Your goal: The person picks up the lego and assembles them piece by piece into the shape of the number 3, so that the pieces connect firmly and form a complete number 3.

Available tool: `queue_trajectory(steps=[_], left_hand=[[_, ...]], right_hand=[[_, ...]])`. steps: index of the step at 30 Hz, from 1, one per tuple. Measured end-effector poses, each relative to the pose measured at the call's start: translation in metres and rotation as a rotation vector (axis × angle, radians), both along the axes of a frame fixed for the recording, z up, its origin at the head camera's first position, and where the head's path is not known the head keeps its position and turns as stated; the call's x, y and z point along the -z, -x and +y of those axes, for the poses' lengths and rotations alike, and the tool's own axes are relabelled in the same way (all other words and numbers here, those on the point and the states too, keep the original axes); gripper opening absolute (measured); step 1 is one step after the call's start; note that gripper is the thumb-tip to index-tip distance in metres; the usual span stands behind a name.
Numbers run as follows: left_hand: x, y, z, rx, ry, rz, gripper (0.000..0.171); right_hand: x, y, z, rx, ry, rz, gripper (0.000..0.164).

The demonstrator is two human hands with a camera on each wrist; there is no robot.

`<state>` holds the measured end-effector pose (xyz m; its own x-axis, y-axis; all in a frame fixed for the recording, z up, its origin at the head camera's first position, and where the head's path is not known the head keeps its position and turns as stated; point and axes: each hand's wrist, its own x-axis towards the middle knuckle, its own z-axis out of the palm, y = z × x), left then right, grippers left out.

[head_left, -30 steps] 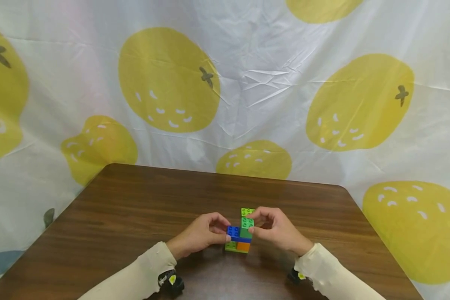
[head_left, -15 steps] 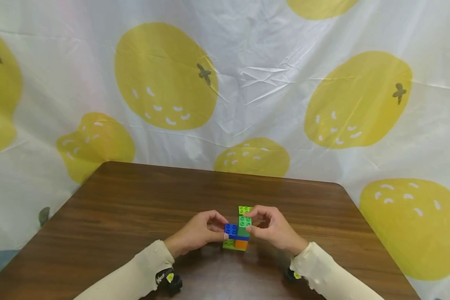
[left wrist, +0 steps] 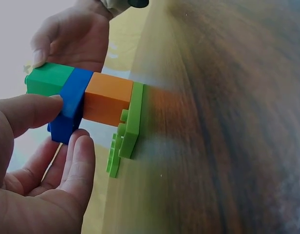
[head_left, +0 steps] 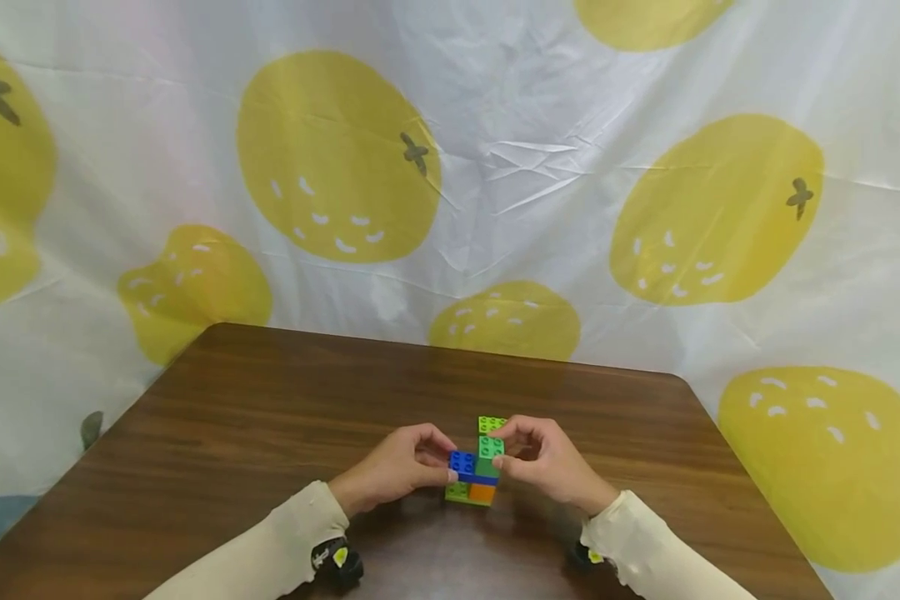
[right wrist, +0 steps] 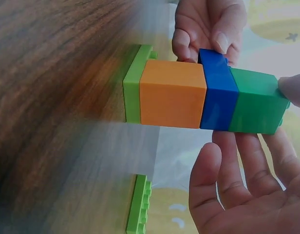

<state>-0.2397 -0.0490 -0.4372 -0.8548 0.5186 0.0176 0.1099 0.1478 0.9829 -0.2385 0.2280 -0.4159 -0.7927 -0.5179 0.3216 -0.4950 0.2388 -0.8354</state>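
Note:
A small stack of toy building bricks stands on the table. At its bottom is a thin lime-green base brick (left wrist: 134,122), with an orange brick (right wrist: 173,93) on one end of it. Above that lies a flat blue brick (head_left: 462,463), which overhangs to the left. A green brick (head_left: 487,466) sits on the blue one's right end. My left hand (head_left: 399,465) pinches the overhanging end of the blue brick between thumb and fingers. My right hand (head_left: 553,463) holds the green brick, thumb at its near top edge and fingers at its far side.
A second flat lime-green brick (head_left: 491,423) lies on the brown wooden table (head_left: 330,400), just behind the stack and partly covered by the right hand. Past the table's far edge hangs a white curtain (head_left: 525,200) with yellow fruit prints.

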Motion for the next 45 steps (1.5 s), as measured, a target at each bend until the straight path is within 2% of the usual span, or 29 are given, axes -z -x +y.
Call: queue_trajectory(steps=[12,17,22,31,39,45], left_hand=[[0.001,0.002,0.000,-0.003,0.018,0.005,0.034],[0.001,0.000,-0.001,-0.009,0.017,0.011,0.035],[0.000,-0.004,-0.001,-0.010,0.005,0.009,0.035],[-0.001,-0.003,0.001,-0.008,-0.004,0.008,0.035],[-0.001,-0.003,0.002,-0.008,0.004,0.012,0.035],[-0.002,-0.003,0.001,-0.014,0.004,0.007,0.035]], right_hand=[[-0.010,-0.001,0.005,-0.013,-0.051,-0.107,0.026],[-0.010,0.001,0.008,-0.010,-0.062,-0.123,0.023],[-0.014,0.002,0.010,0.018,-0.061,-0.123,0.019],[-0.014,0.010,0.013,0.050,-0.062,-0.133,0.029],[-0.011,0.018,0.015,0.070,-0.048,-0.127,0.032],[-0.011,0.023,0.020,0.116,-0.061,-0.127,0.032]])
